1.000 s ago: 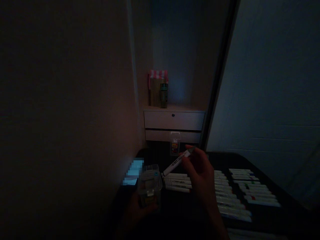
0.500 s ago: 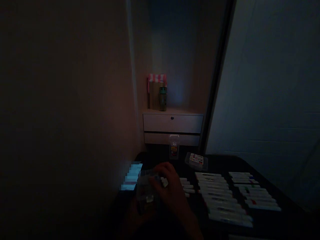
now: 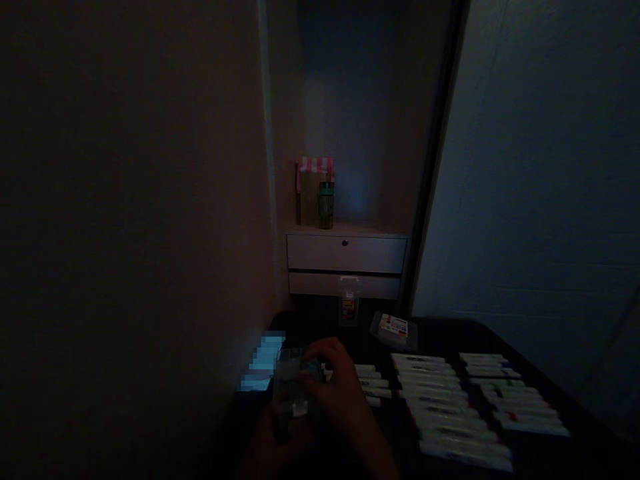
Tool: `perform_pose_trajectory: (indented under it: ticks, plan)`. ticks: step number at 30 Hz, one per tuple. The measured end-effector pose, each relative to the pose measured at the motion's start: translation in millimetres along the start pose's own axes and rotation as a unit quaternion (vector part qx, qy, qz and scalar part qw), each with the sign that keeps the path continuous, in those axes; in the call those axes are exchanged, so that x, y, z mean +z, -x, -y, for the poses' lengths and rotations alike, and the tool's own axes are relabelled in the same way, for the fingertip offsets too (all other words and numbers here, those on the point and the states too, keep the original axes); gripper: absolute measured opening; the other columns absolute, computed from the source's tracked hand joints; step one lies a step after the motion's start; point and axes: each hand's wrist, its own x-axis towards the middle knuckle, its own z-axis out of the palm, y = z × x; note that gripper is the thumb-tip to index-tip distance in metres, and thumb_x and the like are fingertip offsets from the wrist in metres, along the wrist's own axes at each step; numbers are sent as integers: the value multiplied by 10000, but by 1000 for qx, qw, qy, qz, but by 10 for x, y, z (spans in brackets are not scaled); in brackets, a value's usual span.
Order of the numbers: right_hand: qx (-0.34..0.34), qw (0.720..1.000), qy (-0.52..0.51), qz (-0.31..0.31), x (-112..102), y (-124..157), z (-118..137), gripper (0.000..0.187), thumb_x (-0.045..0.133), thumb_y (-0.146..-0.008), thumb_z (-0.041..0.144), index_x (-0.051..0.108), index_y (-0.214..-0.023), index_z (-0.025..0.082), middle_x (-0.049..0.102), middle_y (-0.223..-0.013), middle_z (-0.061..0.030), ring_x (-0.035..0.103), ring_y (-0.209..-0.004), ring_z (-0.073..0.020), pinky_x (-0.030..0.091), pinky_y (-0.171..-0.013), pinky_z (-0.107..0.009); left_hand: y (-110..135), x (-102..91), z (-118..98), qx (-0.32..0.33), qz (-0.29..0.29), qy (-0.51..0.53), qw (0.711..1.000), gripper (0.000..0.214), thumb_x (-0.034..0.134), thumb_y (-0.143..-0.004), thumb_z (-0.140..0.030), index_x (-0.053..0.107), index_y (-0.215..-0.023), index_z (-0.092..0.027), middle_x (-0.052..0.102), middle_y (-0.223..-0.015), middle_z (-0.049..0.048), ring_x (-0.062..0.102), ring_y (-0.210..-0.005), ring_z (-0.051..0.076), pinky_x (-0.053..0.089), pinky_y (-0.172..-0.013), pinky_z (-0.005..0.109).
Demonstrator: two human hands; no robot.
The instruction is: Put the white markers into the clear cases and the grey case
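A clear plastic box (image 3: 289,393) with a pale latch on its front is held low in the middle, in dim light. My left hand (image 3: 267,443) is wrapped round its lower left side and base, its fingers partly lost in shadow. Over the upper right rim, my right hand (image 3: 337,390) is curled with thumb and fingers closed on the box. Whether a smaller thing sits between those fingers is too dark to tell. Just right of that hand lies a short row of white markers (image 3: 377,383), partly hidden behind it.
Long rows of white markers (image 3: 445,407) lie on the dark table, with shorter rows (image 3: 525,400) farther right. Behind stand an upright clear container (image 3: 349,310) and a flat clear case (image 3: 395,331). A bottle (image 3: 326,207) stands on the shelf above the drawers (image 3: 345,253). A wall (image 3: 150,267) closes the left.
The view has tilted slightly up, so everything sits a little lower. Both hands stay at the box, and the right fingers have shifted slightly at its rim.
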Motion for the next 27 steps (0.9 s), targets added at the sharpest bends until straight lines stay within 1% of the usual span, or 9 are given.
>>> perform_pose_trajectory:
  ticks: [5,9,15,17,19,21,23,25,27]
  plan:
    - [-2,1000,-15,-4,-8,7,17,355,692,-606,-7,738,-876,219,671,-1029,-33,636,-1046,-246,480,-956,-366,6,7,-35,-9,3,-2,1000,762,938,-408,-387,679,-1098,-193,805,-1085,133,722,-1099,428,580,-958,497]
    - [-7,1000,-13,0,-28,11,48,324,709,-641,13,755,-881,227,676,-1023,-37,641,-1044,-251,485,-953,-371,11,19,-73,-2,-18,2,1000,753,936,-365,-353,682,-1059,-209,804,-1086,134,715,-1105,443,571,-977,510]
    - [-19,1000,1,3,-24,26,11,300,729,-670,43,754,-898,237,685,-1043,-41,643,-1058,-253,499,-959,-369,6,-17,-64,-19,-10,-16,1000,748,946,-391,-377,694,-1071,-194,803,-1093,131,717,-1116,433,581,-971,488]
    - [-23,1000,2,5,-24,35,15,276,740,-698,76,752,-921,238,691,-1059,-42,645,-1070,-253,496,-960,-366,-9,-29,-28,-26,-3,-18,999,752,952,-389,-382,699,-1074,-201,808,-1082,120,717,-1121,434,585,-965,487]
    - [-27,1000,-14,3,-47,29,25,211,753,-769,174,748,-970,239,704,-1063,-43,656,-1060,-249,501,-947,-360,-25,-36,14,-31,1,-11,999,761,955,-405,-385,694,-1096,-200,810,-1087,119,716,-1128,432,584,-967,488]
    - [-26,999,-32,-14,-107,-2,11,172,709,-872,320,739,-1020,237,721,-1062,-48,671,-1031,-240,510,-925,-354,-38,-40,51,-30,3,-6,1000,775,954,-425,-393,683,-1120,-183,805,-1113,139,718,-1128,429,583,-967,489]
    - [-22,998,-29,-44,-207,-51,-62,236,629,-940,419,729,-1041,230,735,-1062,-59,683,-1009,-237,519,-906,-353,-46,-45,77,-30,5,-10,1000,781,955,-441,-403,679,-1133,-169,796,-1143,158,719,-1132,422,583,-967,484]
    - [-20,998,11,-65,-336,-99,-206,252,600,-952,421,725,-1035,218,743,-1061,-71,689,-1005,-243,522,-894,-356,-48,-52,89,-27,7,-13,1000,793,956,-455,-420,678,-1152,-162,788,-1168,169,714,-1149,416,582,-970,476]
    - [-13,996,84,-39,-467,-122,-401,202,599,-942,342,727,-1030,212,753,-1053,-76,699,-989,-243,523,-884,-353,-41,-56,86,-27,3,-15,1000,823,958,-447,-440,679,-1166,-154,784,-1177,177,709,-1159,419,580,-973,474]
